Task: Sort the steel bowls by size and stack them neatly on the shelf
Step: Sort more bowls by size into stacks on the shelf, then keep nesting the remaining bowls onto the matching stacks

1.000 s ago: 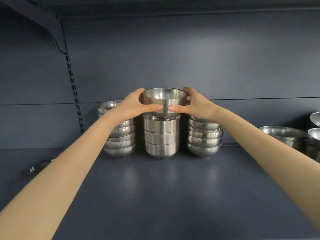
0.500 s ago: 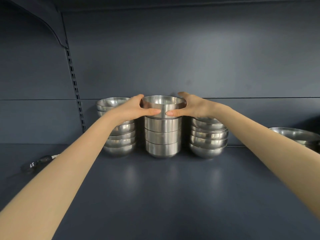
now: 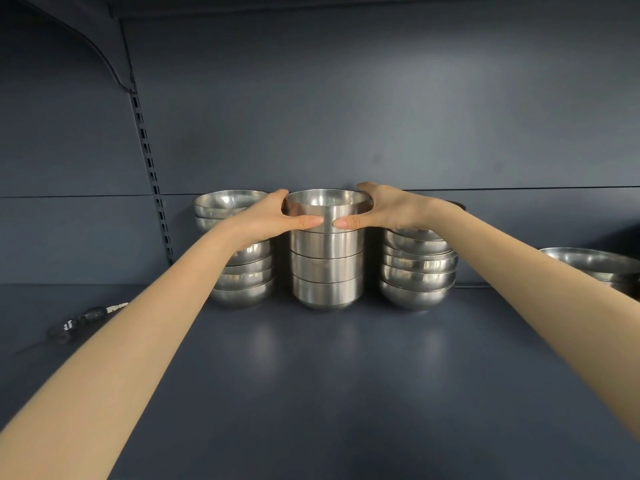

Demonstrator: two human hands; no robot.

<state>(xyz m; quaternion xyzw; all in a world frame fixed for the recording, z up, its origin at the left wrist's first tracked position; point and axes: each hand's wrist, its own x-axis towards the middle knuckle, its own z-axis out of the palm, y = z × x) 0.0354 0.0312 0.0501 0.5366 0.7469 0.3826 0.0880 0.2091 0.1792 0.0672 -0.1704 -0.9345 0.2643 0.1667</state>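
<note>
Left hand [image 3: 273, 220] and right hand [image 3: 384, 211] clasping top bowl [image 3: 327, 209], seemingly empty, nested on middle stack [image 3: 327, 268]

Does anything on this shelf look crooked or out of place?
The three bowl stacks stand straight, and the top bowl sits level on the middle stack between both hands. The only oddity is a small dark object lying on the shelf at far left; it is too blurred to identify.
</note>
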